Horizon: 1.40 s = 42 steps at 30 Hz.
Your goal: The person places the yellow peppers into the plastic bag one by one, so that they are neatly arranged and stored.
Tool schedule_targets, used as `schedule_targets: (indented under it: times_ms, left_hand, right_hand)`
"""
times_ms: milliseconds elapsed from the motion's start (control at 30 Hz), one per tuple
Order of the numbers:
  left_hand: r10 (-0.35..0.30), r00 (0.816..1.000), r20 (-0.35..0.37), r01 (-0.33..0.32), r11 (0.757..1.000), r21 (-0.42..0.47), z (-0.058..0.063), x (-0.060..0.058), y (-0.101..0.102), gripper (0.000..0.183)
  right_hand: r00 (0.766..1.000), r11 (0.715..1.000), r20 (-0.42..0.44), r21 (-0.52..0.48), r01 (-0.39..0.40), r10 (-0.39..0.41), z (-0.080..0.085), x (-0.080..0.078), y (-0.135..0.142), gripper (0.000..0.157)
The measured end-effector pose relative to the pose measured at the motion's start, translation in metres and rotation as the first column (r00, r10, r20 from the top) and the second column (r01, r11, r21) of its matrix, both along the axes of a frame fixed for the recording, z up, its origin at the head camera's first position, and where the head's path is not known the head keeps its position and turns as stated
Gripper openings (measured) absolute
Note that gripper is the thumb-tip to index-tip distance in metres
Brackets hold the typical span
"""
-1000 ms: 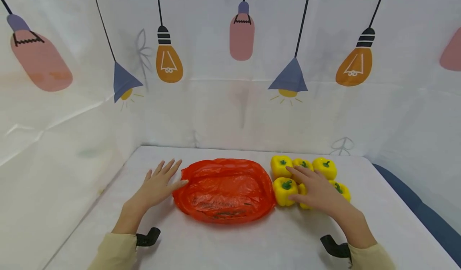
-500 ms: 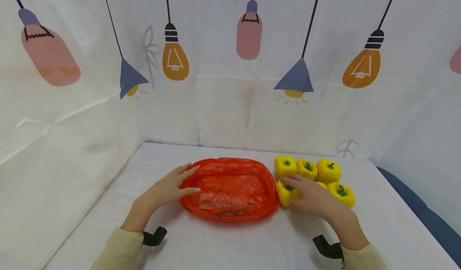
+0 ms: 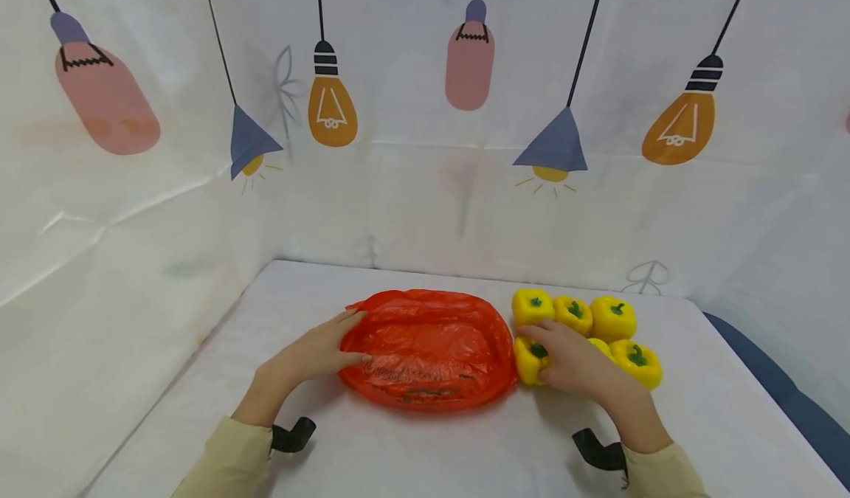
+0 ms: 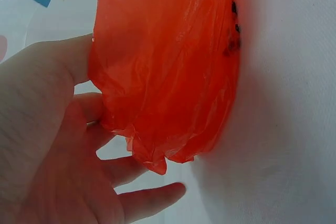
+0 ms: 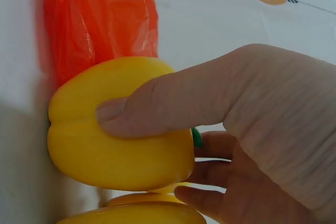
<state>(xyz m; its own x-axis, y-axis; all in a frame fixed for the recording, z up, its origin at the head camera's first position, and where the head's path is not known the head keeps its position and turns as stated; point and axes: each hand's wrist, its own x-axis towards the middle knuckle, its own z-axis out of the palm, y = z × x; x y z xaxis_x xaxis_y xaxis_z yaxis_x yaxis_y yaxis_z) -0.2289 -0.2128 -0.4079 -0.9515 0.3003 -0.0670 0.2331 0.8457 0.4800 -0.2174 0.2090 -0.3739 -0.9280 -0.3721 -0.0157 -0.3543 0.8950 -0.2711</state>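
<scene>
A red plastic bag (image 3: pixel 425 358), spread in an oval with a raised rim, lies mid-table. At its left end is my left hand (image 3: pixel 319 350), the thumb over the rim and the other fingers loosely spread by the bag's edge (image 4: pixel 163 77). My right hand (image 3: pixel 574 358) holds a yellow bell pepper (image 3: pixel 529 361) at the bag's right end. In the right wrist view, the thumb lies across the pepper's side (image 5: pixel 105 156), with fingers behind near its green stem. The hand covers part of this pepper in the head view.
Several more yellow bell peppers (image 3: pixel 612 318) stand grouped behind and right of the right hand. A white cloth covers the table (image 3: pixel 425 454). Behind it hangs a white sheet (image 3: pixel 412 210) printed with lamps. A dark blue chair (image 3: pixel 764 365) stands beyond the right edge.
My left hand has moved right to the bag's rim. The right hand has come down and taken hold of the front left pepper. The head view has shifted slightly left.
</scene>
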Motion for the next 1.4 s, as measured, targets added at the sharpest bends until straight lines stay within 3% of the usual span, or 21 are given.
schedule_targets:
  times_ms: [167, 433, 667, 800, 1033, 1400]
  left_hand:
    - [0.012, 1.0, 0.011, -0.012, 1.0, 0.005, 0.002, 0.0, 0.001, 0.086]
    - [0.018, 1.0, 0.019, -0.018, 1.0, 0.015, 0.005, 0.003, 0.003, 0.089]
    - [0.016, 1.0, 0.01, -0.016, 1.0, 0.014, 0.009, 0.004, 0.007, 0.09]
    - [0.019, 1.0, 0.008, -0.019, 1.0, 0.015, 0.009, 0.004, 0.009, 0.09]
    - [0.022, 1.0, 0.013, -0.022, 0.999, 0.023, 0.009, 0.007, 0.01, 0.09]
    - [0.036, 0.999, 0.041, -0.037, 0.999, 0.03, 0.015, 0.01, 0.014, 0.094]
  right_hand:
    - [0.999, 0.999, -0.044, -0.011, -0.031, 0.03, 0.002, 0.0, 0.001, 0.066]
    - [0.995, 0.996, -0.104, -0.083, -0.02, 0.011, 0.029, 0.005, -0.002, 0.068]
    - [0.983, 0.985, -0.181, -0.155, -0.07, 0.041, 0.038, 0.002, -0.021, 0.066]
    - [0.983, 0.979, -0.163, -0.172, -0.108, 0.079, 0.033, -0.004, -0.042, 0.066]
    - [0.981, 0.972, -0.144, -0.172, -0.157, 0.133, 0.01, -0.02, -0.085, 0.067]
    - [0.969, 0.928, -0.179, -0.3, -0.22, 0.172, -0.021, -0.046, -0.132, 0.063]
